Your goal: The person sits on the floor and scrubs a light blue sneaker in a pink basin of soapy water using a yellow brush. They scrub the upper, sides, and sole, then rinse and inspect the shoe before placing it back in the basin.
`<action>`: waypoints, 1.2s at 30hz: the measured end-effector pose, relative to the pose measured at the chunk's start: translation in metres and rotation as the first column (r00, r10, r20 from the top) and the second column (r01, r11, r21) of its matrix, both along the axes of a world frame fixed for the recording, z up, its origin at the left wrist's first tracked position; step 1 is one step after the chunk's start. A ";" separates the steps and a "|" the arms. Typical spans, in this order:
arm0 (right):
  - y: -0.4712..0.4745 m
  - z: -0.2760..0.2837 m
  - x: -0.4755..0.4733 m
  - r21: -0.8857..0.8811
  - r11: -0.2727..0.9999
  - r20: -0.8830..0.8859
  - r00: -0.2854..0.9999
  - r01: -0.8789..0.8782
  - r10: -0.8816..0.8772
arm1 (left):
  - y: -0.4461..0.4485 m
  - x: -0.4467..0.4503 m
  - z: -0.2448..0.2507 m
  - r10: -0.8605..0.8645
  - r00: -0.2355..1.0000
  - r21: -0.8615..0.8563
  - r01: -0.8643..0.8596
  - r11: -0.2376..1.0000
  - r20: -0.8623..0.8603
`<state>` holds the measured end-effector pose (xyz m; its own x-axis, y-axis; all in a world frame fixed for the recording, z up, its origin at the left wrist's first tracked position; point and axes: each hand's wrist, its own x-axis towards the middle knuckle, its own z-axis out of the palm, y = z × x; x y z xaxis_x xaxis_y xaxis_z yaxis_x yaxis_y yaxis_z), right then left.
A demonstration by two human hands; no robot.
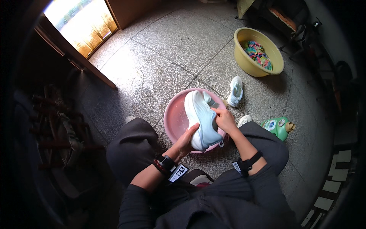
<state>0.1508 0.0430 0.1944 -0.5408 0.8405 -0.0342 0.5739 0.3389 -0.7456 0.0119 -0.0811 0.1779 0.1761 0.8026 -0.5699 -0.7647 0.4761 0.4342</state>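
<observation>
A light blue and white sneaker [201, 120] is held on its side over a pink plastic basin [169, 117]. Around the sole near the heel wraps my left hand [187, 140], its thumb on the white midsole. My right hand [224, 120] pinches the upper by the shoe's opening; what exactly its fingers grasp is partly hidden. The tongue [210, 100] sticks out beyond the opening, and a pull loop [221, 143] shows at the heel. Beneath the shoe, the basin's inside is partly covered from view.
A matching sneaker [236, 91] stands on the speckled terrazzo floor [177, 48] beyond the basin. Further back is a yellow tub [243, 60] with colourful cloth [258, 54] inside. By my right knee lies a green detergent bottle [281, 128]. Dark wooden furniture [57, 128] stands at left.
</observation>
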 end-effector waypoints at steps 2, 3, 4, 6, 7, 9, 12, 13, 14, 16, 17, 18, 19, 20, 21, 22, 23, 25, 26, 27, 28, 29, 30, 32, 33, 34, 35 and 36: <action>-0.003 0.000 0.001 -0.144 0.989 0.073 0.996 -0.046 0.057 | 0.001 -0.003 -0.001 0.045 0.998 -0.011 -0.046 0.999 -0.044; -0.006 0.000 0.004 -0.203 0.971 0.032 0.991 -0.123 0.132 | 0.002 -0.007 -0.001 0.055 0.998 -0.013 -0.056 0.998 -0.042; -0.006 0.000 0.006 -0.278 0.939 -0.032 0.979 -0.202 0.202 | 0.001 -0.013 -0.001 0.049 0.998 0.013 -0.049 0.999 -0.036; -0.008 0.001 0.010 -0.273 0.933 -0.250 0.954 -0.234 0.166 | 0.001 -0.015 -0.002 0.062 0.997 0.018 -0.063 0.998 0.038; -0.008 0.001 0.008 -0.380 0.897 -0.207 0.966 -0.226 0.156 | 0.001 -0.015 -0.003 0.107 0.994 -0.018 -0.106 0.994 0.036; -0.006 0.005 0.005 -0.274 0.958 -0.001 0.996 -0.088 0.091 | 0.000 -0.010 -0.004 0.092 0.989 -0.033 -0.089 0.995 0.116; -0.003 0.019 -0.002 -0.144 0.979 -0.021 0.989 -0.145 0.143 | 0.000 -0.006 -0.004 0.041 0.985 -0.027 -0.037 0.999 0.170; -0.006 0.025 -0.004 -0.203 0.969 0.135 0.976 -0.141 0.170 | 0.000 -0.006 -0.004 0.079 0.977 -0.024 -0.075 0.997 0.201; -0.007 0.033 -0.003 -0.170 0.972 0.081 0.981 -0.161 0.177 | 0.000 -0.010 -0.004 0.105 0.961 -0.017 -0.104 0.994 0.255; -0.011 0.053 0.008 -0.275 0.932 0.110 0.955 -0.238 0.276 | 0.000 -0.017 -0.004 0.153 0.947 -0.014 -0.155 0.988 0.281; -0.010 0.064 0.016 -0.296 0.908 0.137 0.928 -0.296 0.347 | 0.001 -0.021 -0.004 0.165 0.943 -0.045 -0.158 0.986 0.290; -0.009 0.073 0.021 -0.301 0.884 0.080 0.915 -0.357 0.396 | 0.000 -0.022 -0.003 0.158 0.914 0.004 -0.172 0.985 0.373; -0.005 0.082 0.026 -0.302 0.887 0.128 0.907 -0.349 0.400 | 0.001 -0.023 -0.003 0.131 0.886 0.059 -0.175 0.983 0.444; -0.004 0.090 0.028 -0.177 0.913 0.150 0.907 -0.368 0.395 | 0.001 -0.022 -0.003 0.109 0.880 0.117 -0.182 0.976 0.463; -0.002 0.096 0.028 -0.169 0.899 0.183 0.883 -0.405 0.432 | 0.000 -0.020 -0.002 0.053 0.870 0.164 -0.152 0.975 0.491; -0.001 0.101 0.027 -0.082 0.900 0.196 0.878 -0.429 0.436 | 0.000 -0.018 -0.002 0.101 0.890 0.118 -0.171 0.978 0.444; -0.002 0.104 0.024 0.005 0.892 0.210 0.873 -0.451 0.440 | 0.000 -0.016 -0.001 0.094 0.899 0.146 -0.172 0.974 0.428; -0.004 0.109 0.019 0.097 0.882 0.145 0.883 -0.461 0.446 | 0.001 -0.014 0.000 0.104 0.902 0.140 -0.177 0.974 0.420; -0.006 0.109 0.016 0.135 0.876 0.119 0.885 -0.464 0.450 | 0.002 -0.015 0.000 0.099 0.902 0.152 -0.178 0.972 0.419; -0.009 0.109 0.015 0.172 0.868 0.095 0.885 -0.465 0.455 | 0.002 -0.016 0.000 0.087 0.897 0.168 -0.175 0.970 0.434; -0.012 0.109 0.015 0.127 0.881 0.081 0.890 -0.455 0.448 | 0.003 -0.017 0.001 0.077 0.890 0.183 -0.177 0.967 0.449; -0.013 0.107 0.015 0.082 0.891 0.069 0.894 -0.447 0.443 | 0.003 -0.018 0.001 0.045 0.886 0.210 -0.159 0.965 0.462; -0.015 0.104 0.014 0.096 0.907 -0.001 0.911 -0.410 0.412 | 0.003 -0.018 0.003 0.075 0.883 0.207 -0.190 0.960 0.463; -0.013 0.094 0.009 -0.005 0.918 0.077 0.915 -0.396 0.395 | 0.002 -0.015 0.005 0.149 0.878 0.166 -0.248 0.955 0.456; -0.014 0.087 0.004 -0.039 0.918 0.060 0.916 -0.394 0.396 | 0.001 -0.012 0.006 0.174 0.915 0.095 -0.222 0.970 0.364; -0.007 0.079 -0.003 -0.007 0.925 0.153 0.914 -0.379 0.376 | -0.001 -0.008 0.008 0.175 0.938 0.061 -0.202 0.978 0.300; -0.005 0.069 -0.013 0.070 0.963 0.265 0.936 -0.260 0.233 | -0.001 -0.004 0.008 0.170 0.957 0.021 -0.179 0.984 0.234; 0.003 0.060 -0.021 0.101 0.966 0.252 0.946 -0.237 0.205 | -0.002 0.001 0.008 0.142 0.970 -0.044 -0.136 0.990 0.199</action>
<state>0.1299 0.0463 0.2549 -0.7028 0.7064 -0.0841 0.6285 0.5612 -0.5385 0.0131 -0.0831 0.1863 0.1775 0.8105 -0.5582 -0.8943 0.3696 0.2523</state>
